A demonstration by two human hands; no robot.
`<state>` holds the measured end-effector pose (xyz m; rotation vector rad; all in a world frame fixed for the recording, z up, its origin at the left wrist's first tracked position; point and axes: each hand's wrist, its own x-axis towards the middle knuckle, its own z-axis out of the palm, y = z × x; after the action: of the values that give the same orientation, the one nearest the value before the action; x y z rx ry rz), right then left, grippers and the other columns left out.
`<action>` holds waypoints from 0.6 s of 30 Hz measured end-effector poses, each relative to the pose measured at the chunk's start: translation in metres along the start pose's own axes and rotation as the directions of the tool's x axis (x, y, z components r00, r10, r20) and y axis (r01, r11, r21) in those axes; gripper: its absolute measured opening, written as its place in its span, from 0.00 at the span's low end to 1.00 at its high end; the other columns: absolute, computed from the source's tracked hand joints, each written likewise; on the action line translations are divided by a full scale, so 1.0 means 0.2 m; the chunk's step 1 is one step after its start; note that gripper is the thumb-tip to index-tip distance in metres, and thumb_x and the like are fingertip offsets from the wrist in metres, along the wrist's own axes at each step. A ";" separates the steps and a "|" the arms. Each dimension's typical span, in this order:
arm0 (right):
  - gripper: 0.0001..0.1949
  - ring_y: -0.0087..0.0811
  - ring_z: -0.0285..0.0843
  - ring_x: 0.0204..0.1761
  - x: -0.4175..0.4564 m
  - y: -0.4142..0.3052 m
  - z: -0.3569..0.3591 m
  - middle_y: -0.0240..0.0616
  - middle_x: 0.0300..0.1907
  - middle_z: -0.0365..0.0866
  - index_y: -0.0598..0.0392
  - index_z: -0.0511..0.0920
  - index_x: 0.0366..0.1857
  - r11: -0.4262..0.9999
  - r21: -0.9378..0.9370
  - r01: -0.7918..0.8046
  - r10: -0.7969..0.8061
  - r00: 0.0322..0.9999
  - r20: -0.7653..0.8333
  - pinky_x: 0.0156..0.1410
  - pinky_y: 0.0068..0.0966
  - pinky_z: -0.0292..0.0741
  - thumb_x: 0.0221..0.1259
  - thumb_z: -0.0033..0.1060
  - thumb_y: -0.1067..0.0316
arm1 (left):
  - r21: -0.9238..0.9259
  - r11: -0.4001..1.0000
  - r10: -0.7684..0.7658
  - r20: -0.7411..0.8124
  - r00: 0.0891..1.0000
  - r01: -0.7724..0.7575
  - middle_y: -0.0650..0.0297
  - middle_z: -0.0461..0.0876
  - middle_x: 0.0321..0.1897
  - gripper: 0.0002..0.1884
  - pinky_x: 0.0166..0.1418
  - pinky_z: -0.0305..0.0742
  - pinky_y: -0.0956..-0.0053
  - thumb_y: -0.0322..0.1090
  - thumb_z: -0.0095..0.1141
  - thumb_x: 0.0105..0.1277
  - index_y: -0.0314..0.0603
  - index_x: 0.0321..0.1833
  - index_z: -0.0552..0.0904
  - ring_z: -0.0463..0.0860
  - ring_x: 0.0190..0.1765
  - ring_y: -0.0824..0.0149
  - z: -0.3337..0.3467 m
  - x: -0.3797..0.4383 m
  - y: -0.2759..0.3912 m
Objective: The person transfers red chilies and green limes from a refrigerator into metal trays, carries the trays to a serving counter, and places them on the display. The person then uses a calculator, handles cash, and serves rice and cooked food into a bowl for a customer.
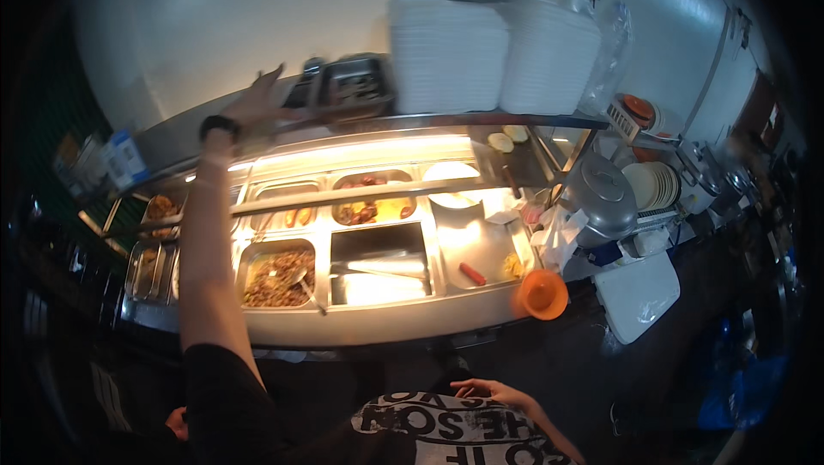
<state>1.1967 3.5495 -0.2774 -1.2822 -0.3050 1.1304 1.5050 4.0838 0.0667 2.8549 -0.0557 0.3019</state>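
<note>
My left hand [257,101] reaches over the upper shelf of the food warmer, fingers apart, with a dark band at the wrist. Just right of it is a metal pan [354,88] with blurred contents. Low in front of my printed shirt, my right hand [486,390] has its fingers spread and holds nothing. The lit food warmer [386,320] lies before me. It holds a pan of chopped meat [277,278] with a serving spoon, a pan of sausages or meat pieces [367,211], and a tray with a red sausage [472,273].
Stacked white foam containers [450,53] stand on the shelf, right of the pan. An orange cup [544,294] is at the warmer's front right corner. Further right are a large lidded pot [602,195], racked plates [650,185] and a white board [637,298]. Part of another person's hand [176,423] shows lower left.
</note>
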 end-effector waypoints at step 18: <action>0.26 0.30 0.79 0.52 0.46 -0.69 -0.85 0.38 0.52 0.78 0.47 0.74 0.65 0.810 -0.583 -0.071 0.234 0.950 0.209 0.60 0.28 0.74 0.67 0.63 0.49 | -0.368 0.897 -0.311 -0.129 0.942 0.246 0.59 0.68 0.65 0.50 0.72 0.63 0.66 0.32 0.76 0.46 0.44 0.73 0.60 0.67 0.68 0.61 -0.05 -0.68 0.09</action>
<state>1.4323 3.5380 -0.2509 -1.6990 -0.8077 1.4212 1.3681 4.0713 0.0526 2.4288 0.3079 0.4448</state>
